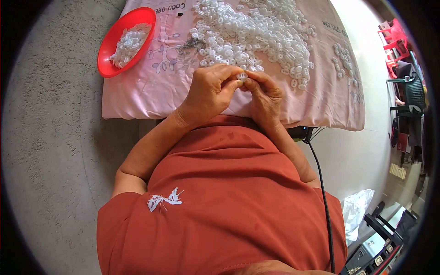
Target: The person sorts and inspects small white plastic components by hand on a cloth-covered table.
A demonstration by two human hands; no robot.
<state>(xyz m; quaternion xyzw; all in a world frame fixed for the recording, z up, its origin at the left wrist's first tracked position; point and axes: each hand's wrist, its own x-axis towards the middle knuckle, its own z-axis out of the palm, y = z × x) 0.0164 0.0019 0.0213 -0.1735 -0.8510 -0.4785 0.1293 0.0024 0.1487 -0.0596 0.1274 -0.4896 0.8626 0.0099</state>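
My left hand [211,87] and my right hand [266,94] meet above the near edge of the cloth-covered table. Between their fingertips they pinch one small white plastic piece [242,77], rounded, with openings in it. Fingers of both hands are closed on it, and they partly cover it. Just beyond my hands spreads a large heap of similar white pieces [256,32], loose on the pink cloth [146,94]. At the far left a red bowl [106,57] holds a smaller pile of white pieces [131,45].
A smaller group of white pieces [343,59] lies near the table's right edge. A tiny black object [180,14] rests beside the bowl. Down my right side runs a black cable [321,183]. Farther right stand a dark green chair [415,91] and a clear plastic bag [357,211].
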